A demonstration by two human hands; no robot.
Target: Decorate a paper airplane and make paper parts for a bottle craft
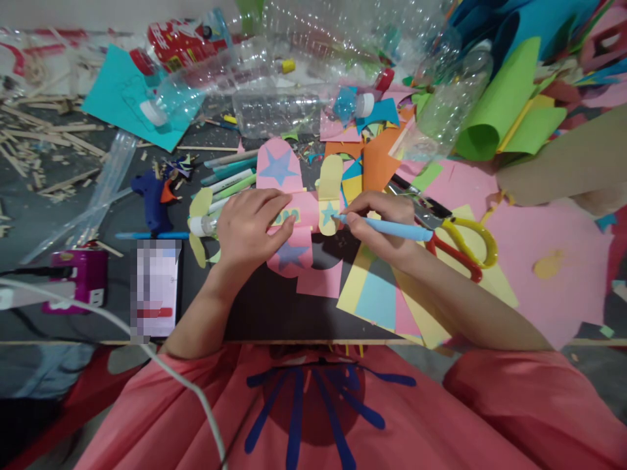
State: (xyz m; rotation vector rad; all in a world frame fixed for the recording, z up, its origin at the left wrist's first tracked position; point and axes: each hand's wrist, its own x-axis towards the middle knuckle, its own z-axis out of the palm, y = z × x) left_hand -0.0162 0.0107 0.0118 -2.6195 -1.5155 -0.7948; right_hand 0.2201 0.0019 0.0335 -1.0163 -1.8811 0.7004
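Note:
A model plane, made of a bottle wrapped in pink paper, lies on the dark table. Blue stars mark its pink wings, and yellow paper forms its tail and the propeller by the white cap. My left hand grips the body from above, hiding part of it. Between the fingers of my right hand is a light blue marker, its tip at the blue star on the yellow tail piece. Several more markers lie behind my left hand.
Scissors and coloured paper sheets lie around my right forearm. A blue glue gun, a phone and a purple box with cables are at left. Clear bottles line the back; wooden sticks are scattered far left.

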